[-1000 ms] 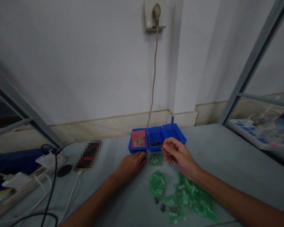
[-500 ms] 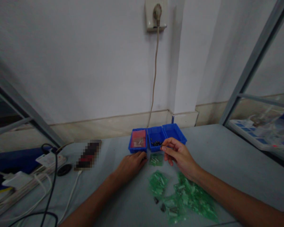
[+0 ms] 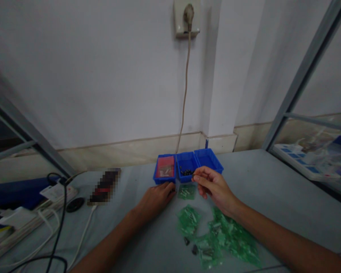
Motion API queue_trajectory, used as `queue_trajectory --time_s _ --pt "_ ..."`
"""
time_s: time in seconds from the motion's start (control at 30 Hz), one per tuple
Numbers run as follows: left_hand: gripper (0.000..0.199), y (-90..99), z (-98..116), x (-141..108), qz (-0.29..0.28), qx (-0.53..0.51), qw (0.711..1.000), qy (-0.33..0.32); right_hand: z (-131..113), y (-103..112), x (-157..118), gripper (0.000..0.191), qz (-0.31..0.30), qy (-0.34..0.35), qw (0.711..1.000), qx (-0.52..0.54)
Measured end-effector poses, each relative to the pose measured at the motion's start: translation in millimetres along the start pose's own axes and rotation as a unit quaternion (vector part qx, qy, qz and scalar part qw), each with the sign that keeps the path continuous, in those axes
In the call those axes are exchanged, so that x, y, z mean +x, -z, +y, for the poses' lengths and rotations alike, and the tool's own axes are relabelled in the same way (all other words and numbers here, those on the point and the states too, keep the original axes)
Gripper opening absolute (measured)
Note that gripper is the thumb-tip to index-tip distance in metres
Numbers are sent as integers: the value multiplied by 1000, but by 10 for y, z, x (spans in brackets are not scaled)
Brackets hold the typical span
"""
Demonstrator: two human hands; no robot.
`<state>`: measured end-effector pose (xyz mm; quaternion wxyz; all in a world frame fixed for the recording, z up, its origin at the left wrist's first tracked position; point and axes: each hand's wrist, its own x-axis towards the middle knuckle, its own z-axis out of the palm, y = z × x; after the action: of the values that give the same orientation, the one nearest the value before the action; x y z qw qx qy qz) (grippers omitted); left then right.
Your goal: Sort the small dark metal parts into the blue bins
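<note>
My left hand (image 3: 160, 197) rests on the table, fingers curled, just in front of the left blue bin (image 3: 157, 178), which holds a pink card and a small clear bag. What its fingers hold is too dark to make out. My right hand (image 3: 211, 185) hovers at the front of the middle blue bin (image 3: 187, 161), thumb and forefinger pinched; anything between them is too small to name. Dark small parts (image 3: 186, 172) lie in that bin. Between my hands sits a small green bag (image 3: 186, 192) with metal pins.
The right blue bin (image 3: 208, 159) adjoins the others. Green bags (image 3: 189, 220) (image 3: 235, 239) and two dark pieces (image 3: 186, 240) lie nearer me. At left are a blurred-out object (image 3: 104, 187), cables and a power strip (image 3: 14, 235).
The whole view has shifted very slightly. Both hands keep nearly the same place and pose beside the bins.
</note>
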<state>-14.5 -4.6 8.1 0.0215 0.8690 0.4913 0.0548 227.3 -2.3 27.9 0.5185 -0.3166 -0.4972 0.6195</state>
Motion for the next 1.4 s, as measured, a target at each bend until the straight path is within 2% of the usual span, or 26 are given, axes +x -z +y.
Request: queue_trajectory --time_s 0.8,1.13,1.4 --pt "19 -7 -3 0 3 2 1000 -10 -32 4 -11 33 13 -5 1000 -3" --pt "18 -6 -1 4 0 13 1000 -8 -6 -2 1 39 35 -34 999 1" --pt "19 -22 -14 -1 11 16 1000 -13 31 17 27 43 5 -42 998 36"
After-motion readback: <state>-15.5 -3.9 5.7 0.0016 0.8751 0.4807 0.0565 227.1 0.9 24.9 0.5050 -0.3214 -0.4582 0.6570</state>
